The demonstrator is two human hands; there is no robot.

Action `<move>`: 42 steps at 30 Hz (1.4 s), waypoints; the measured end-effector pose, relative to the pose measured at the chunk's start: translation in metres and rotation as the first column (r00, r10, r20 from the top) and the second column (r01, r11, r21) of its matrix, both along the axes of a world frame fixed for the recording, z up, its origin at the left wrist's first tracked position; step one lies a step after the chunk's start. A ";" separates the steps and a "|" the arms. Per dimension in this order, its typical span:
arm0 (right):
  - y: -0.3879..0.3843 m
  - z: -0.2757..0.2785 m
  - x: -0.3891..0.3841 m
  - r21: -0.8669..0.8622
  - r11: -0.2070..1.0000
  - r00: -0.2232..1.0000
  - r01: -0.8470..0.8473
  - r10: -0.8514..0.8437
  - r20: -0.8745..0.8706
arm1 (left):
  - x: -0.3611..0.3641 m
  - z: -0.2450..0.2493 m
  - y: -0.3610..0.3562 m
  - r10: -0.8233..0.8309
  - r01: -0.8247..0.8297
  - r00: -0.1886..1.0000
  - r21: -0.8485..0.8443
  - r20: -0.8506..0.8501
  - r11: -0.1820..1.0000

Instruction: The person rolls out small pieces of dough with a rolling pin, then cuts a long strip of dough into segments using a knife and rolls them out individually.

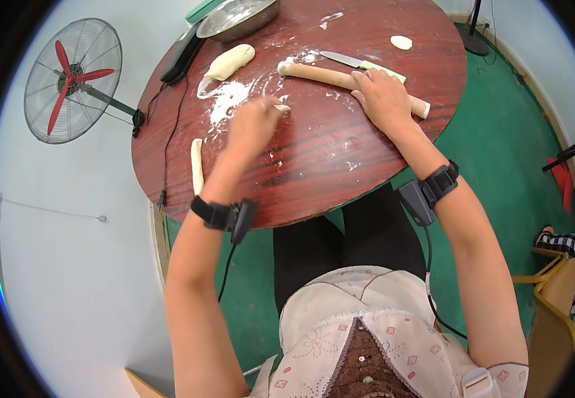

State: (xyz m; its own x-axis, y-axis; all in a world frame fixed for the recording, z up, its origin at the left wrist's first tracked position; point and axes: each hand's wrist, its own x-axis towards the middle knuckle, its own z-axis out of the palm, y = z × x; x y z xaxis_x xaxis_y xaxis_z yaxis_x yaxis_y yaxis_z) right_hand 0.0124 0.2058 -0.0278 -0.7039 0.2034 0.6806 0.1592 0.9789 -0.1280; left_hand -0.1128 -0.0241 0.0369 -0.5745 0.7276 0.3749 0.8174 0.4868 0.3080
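My left hand [253, 127], slightly blurred, is closed low over the table with its fingertips on a small pale piece of dough [283, 108]. My right hand [385, 99] lies over a wooden rolling pin [324, 75], fingers curled on its right half. Just behind the pin is a knife [344, 60] with a pale green handle. A thick lump of dough [230, 62] sits at the back left beside scattered flour [226, 99]. A thin dough strip [197, 166] lies near my left forearm. One flat dough round [401, 42] rests at the back right.
The round reddish-brown table [314, 172] carries a metal bowl [237, 18] and a black device [182, 56] with a cord at its far left. A fan [72, 79] stands left of it. A yellow chair [552, 305] is at the right.
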 end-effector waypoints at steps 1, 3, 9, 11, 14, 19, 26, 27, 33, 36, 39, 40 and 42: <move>0.000 0.000 0.000 -0.005 1.000 1.000 0.001 -0.001 0.003 | 0.013 -0.003 -0.003 -0.105 0.109 0.992 -0.046 0.074 0.993; 0.001 0.002 -0.002 0.000 1.000 1.000 0.013 -0.013 0.013 | 0.024 -0.011 -0.011 -0.137 0.137 0.990 0.009 -0.014 0.990; 0.002 -0.003 -0.002 0.027 1.000 1.000 0.013 -0.013 -0.004 | 0.012 -0.025 -0.029 -0.170 0.145 0.976 -0.174 -0.138 0.974; 0.001 -0.002 -0.003 0.028 0.999 1.000 0.016 -0.016 0.003 | 0.025 -0.025 -0.030 -0.135 0.151 0.989 -0.412 0.068 0.899; 0.001 -0.001 -0.002 0.033 0.999 1.000 0.022 -0.023 0.011 | 0.026 -0.031 -0.032 -0.103 0.086 0.995 -0.457 -0.012 0.885; 0.001 -0.001 -0.002 0.033 0.999 1.000 0.027 -0.028 0.012 | 0.020 -0.014 -0.044 0.173 -0.111 0.982 -0.519 0.073 0.847; 0.000 0.000 -0.002 0.017 0.999 0.999 0.031 -0.032 0.042 | 0.058 -0.015 -0.037 -0.055 0.096 0.993 -0.448 0.104 0.889; -0.001 -0.001 -0.001 0.016 0.999 0.998 0.033 -0.034 0.047 | 0.055 -0.016 -0.032 -0.072 0.097 0.995 -0.444 0.074 0.891; 0.001 -0.002 -0.002 0.008 0.999 0.999 0.031 -0.031 0.032 | 0.055 -0.012 -0.035 0.082 -0.025 0.991 -0.447 0.108 0.894; 0.002 -0.004 -0.002 0.014 1.000 0.999 0.017 -0.017 0.028 | 0.084 -0.016 -0.046 0.040 -0.017 0.997 -0.342 0.060 0.940; 0.002 0.001 -0.002 0.049 0.997 0.997 -0.066 0.068 -0.039 | 0.098 -0.031 -0.054 0.098 -0.117 0.992 -0.289 -0.080 0.950; 0.000 0.003 -0.001 0.066 0.990 0.988 -0.121 0.127 -0.089 | 0.100 -0.037 -0.055 0.085 -0.109 0.991 -0.267 -0.101 0.957; -0.014 0.010 0.002 0.073 0.963 0.952 -0.259 0.268 -0.149 | 0.102 -0.048 -0.055 0.117 -0.139 0.986 -0.193 -0.122 0.971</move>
